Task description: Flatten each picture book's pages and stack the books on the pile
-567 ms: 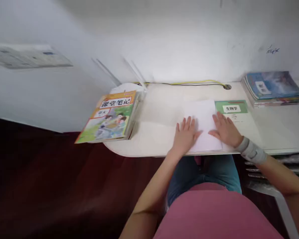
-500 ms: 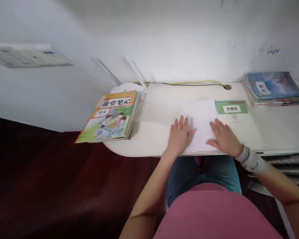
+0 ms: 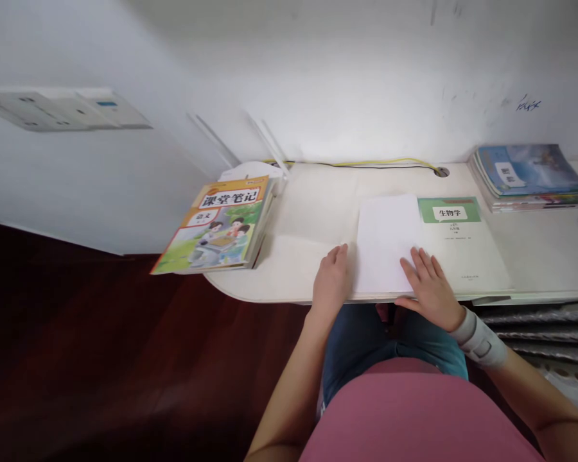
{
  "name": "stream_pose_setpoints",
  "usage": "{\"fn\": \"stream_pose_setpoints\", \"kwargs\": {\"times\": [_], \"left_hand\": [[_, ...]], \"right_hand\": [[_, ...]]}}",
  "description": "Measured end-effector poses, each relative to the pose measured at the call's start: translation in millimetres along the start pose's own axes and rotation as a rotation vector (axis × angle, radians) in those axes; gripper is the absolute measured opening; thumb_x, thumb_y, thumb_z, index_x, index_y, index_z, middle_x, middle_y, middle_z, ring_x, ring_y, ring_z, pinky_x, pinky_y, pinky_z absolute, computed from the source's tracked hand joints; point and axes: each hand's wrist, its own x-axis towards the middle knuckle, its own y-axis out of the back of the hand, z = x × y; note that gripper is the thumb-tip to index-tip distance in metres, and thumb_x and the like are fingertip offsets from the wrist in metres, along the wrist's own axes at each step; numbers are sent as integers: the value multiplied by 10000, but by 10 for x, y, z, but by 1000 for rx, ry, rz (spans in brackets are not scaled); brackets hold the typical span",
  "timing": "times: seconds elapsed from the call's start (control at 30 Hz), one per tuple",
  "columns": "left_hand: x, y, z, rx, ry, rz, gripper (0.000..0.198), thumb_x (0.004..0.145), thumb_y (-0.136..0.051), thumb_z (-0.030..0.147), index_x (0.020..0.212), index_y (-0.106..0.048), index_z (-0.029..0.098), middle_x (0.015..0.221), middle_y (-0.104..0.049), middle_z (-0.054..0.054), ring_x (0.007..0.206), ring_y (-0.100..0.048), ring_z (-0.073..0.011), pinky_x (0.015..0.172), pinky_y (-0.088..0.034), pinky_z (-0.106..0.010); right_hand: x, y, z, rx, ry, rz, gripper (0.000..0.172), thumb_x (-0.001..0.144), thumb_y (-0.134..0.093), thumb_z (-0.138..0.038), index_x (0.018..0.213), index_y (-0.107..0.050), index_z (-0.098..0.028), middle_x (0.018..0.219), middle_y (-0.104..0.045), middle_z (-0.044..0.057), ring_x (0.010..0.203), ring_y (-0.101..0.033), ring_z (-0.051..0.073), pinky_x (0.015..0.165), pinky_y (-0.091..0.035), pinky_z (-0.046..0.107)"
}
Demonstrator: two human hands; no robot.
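Observation:
An open textbook (image 3: 472, 256) lies near the desk's front edge, with a blank white page on the left and a title page with a green band on the right. My right hand (image 3: 432, 292), a grey wrist brace (image 3: 479, 337) behind it, rests flat on the lower middle of the book, fingers spread. Just left of the blank page (image 3: 388, 240), my left hand (image 3: 331, 279) stands on its edge with its fingers stretched out and close together. It holds nothing that I can see; its thumb is hidden.
A stack of workbooks (image 3: 221, 228) with an orange cover juts over the white desk's (image 3: 313, 218) left end. More books (image 3: 530, 170) are piled at the back right. A yellow cable (image 3: 376, 162) runs along the wall to a desk hole (image 3: 442, 172).
My left hand has slid off the blank page to the left and turned onto its edge. My right hand has moved slightly down and now presses flat near the book's middle.

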Motion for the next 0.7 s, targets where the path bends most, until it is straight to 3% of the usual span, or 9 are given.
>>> {"fn": "stream_pose_setpoints", "kwargs": {"times": [0.13, 0.23, 0.37, 0.5, 0.63, 0.7], "left_hand": [[91, 137, 29, -378, 121, 50, 472, 793, -453, 102, 1248, -545, 184, 1167, -599, -119, 921, -632, -197, 833, -540, -384], [154, 255, 108, -767, 194, 103, 469, 773, -554, 189, 1240, -530, 234, 1153, -574, -76, 698, -592, -105, 654, -545, -294], [200, 417, 291, -1092, 176, 232, 438, 755, -636, 222, 1180, -548, 285, 1166, -546, -39, 636, -531, -61, 571, -502, -225], [143, 607, 573, -1224, 81, 302, 475, 748, -692, 213, 1181, -542, 334, 1198, -532, -19, 686, -541, -65, 580, -498, -205], [58, 782, 946, -1180, -136, 300, 476, 808, -673, 254, 1241, -504, 358, 1244, -525, -24, 736, -568, -84, 622, -519, -224], [67, 808, 1106, -1113, -291, 288, 483, 854, -626, 294, 1298, -450, 360, 1290, -507, -40, 790, -597, -101, 713, -538, -267]], "right_hand": [[37, -4, -93, 37, -28, 47, 807, 793, -574, -601, 1410, -399, -110, 1505, -283, 243, 1408, -173, 410, 1079, -264, 569], [48, -25, -128, 121, -65, 148, 819, 796, -611, -544, 1446, -333, -130, 1539, -210, 222, 1415, -162, 397, 1065, -318, 557], [57, -16, -124, 287, -110, 248, 773, 852, -567, -258, 1508, -164, -186, 1568, -156, 158, 1419, -206, 331, 1076, -359, 517], [38, 25, -90, 534, -96, 274, 813, 793, -430, -35, 1515, -123, -246, 1556, -232, 89, 1402, -282, 248, 1103, -364, 460], [-24, 29, -56, 848, -90, 319, 702, 833, -408, -76, 1488, -247, -270, 1497, -375, 51, 1351, -384, 214, 1113, -356, 432], [-44, 29, -23, 1059, -188, 363, 559, 877, -442, -155, 1422, -394, -271, 1423, -483, 44, 1294, -462, 214, 1096, -376, 427]]}}
